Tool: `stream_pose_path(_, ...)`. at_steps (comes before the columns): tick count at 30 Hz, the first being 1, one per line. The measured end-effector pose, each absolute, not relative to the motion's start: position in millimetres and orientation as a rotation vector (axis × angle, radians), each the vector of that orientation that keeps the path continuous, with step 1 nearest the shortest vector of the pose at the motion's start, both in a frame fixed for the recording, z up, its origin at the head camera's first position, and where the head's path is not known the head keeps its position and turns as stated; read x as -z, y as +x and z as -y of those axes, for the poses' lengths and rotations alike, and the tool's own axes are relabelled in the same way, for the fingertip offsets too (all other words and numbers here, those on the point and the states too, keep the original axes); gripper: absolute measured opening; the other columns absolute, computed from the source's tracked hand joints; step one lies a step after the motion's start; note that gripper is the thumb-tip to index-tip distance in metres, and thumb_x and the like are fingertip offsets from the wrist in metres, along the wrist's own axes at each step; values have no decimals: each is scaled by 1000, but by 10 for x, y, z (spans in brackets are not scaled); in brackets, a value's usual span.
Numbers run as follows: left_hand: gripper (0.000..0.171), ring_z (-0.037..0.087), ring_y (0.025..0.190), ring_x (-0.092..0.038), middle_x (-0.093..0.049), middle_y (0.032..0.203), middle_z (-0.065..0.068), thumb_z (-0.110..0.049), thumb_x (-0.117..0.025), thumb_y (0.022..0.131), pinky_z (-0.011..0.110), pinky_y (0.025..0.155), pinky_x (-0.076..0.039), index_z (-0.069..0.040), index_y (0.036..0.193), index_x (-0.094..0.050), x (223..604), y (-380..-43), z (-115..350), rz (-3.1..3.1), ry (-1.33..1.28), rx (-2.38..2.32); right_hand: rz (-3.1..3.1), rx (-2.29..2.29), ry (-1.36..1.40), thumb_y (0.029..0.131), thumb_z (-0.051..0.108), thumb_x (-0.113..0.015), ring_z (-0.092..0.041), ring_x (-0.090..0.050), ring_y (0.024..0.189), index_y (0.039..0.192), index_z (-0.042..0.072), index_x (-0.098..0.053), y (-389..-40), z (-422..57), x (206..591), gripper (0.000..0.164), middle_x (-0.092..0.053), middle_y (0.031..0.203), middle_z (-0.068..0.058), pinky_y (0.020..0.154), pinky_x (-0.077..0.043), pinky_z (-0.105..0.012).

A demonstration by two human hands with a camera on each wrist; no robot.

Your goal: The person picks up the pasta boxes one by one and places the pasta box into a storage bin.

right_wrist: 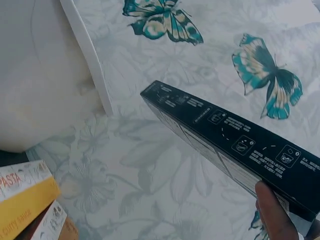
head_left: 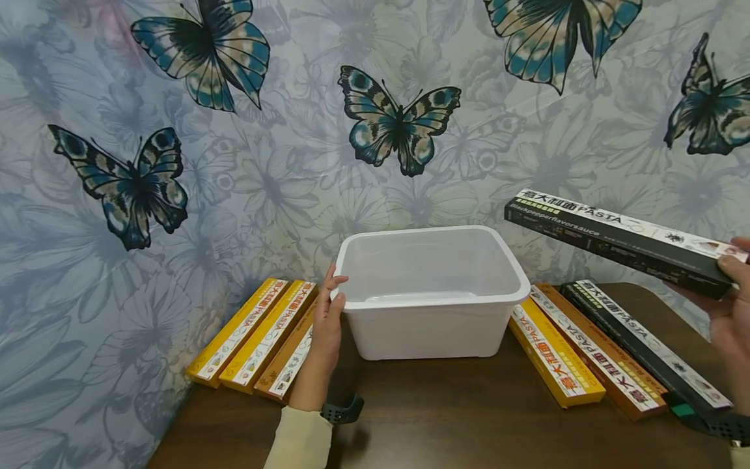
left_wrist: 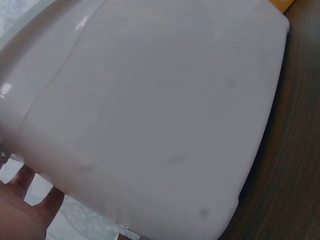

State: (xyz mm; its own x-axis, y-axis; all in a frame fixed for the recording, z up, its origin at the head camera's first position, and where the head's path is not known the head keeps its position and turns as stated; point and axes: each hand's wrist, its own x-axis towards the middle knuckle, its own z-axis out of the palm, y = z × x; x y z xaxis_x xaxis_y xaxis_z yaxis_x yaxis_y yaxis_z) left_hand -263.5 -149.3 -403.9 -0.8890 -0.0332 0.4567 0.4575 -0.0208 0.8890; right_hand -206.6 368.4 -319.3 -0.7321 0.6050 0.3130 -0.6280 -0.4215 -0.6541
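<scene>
Closest to me in the head view, at the right edge, the right hand [head_left: 726, 316] pinches one end of a pasta box [head_left: 609, 244], thumb above and fingers below. I take the end grip as a way to leave the box's length free. It hangs in the air above the right row, tilted, its free end higher and pointing toward the tub [head_left: 428, 332] without touching it.

The left hand [head_left: 325, 329] has its fingers apart at the tub's left rim, probably to steady it; whether they grip or only press, I can't tell.

On the table [head_left: 433, 417], the right row [head_left: 556, 355] is a yellow, a brown and a black box; the left row [head_left: 240, 332] is two yellow and one brown, partly hidden by the left hand. Lying label up on either side, they seem set for easy reach.

Between the rows the tub stands upright, its mouth open to me. Behind everything rises the butterfly backdrop [head_left: 281, 169].
</scene>
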Motion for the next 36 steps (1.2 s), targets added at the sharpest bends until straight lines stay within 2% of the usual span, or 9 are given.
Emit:
stream_pose_path(2,27,24,158,-5,-14,170,0,-23,-40,103,61,123,-3,-21,127,-53,4044,-2638,1490,1914,-443,1968,1130,-2166,124,100,-4,-47,-11,-67,91,131,7,-55,-2045,-3606,3117,33,-41,127,0,52,-58,-27)
stream_pose_path(8,32,26,157,-7,-14,169,4,-21,-38,104,60,124,-5,-5,129,-49,4070,-2661,1483,1916,-458,1899,1320,-2212,236,100,1,-52,-9,-69,90,135,5,-60,-2094,-3514,3076,35,-50,124,2,54,-59,-28)
stream_pose_path(13,31,29,157,-8,-15,169,9,-17,-35,103,61,123,-5,0,127,-46,4086,-2683,1467,1915,-464,1840,1469,-2267,252,100,4,-55,-7,-72,84,131,10,-65,-2142,-3423,3072,33,-57,117,4,59,-60,-25)
stream_pose_path(21,33,31,157,-10,-15,169,10,-20,-36,102,61,123,-7,2,126,-45,4105,-2681,1434,1898,-470,1803,1610,-2371,245,101,7,-54,-7,-68,89,134,14,-64,-2314,-3383,3031,35,-48,126,9,65,-60,-26)
stream_pose_path(28,31,30,157,-12,-14,169,10,-19,-35,104,60,124,-9,0,127,-45,4120,-2684,1422,1899,-465,1792,1803,-2330,131,100,19,-60,-9,-67,83,125,26,-70,-2524,-3338,2926,28,-50,118,7,61,-61,-31)
stream_pose_path(36,32,31,156,-12,-16,168,9,-21,-35,103,62,122,-10,-2,126,-46,4131,-2673,1375,1876,-443,1776,2122,-2079,200,101,29,-56,-7,-69,79,133,29,-64,-2638,-3191,2843,33,-52,117,11,63,-61,-28)
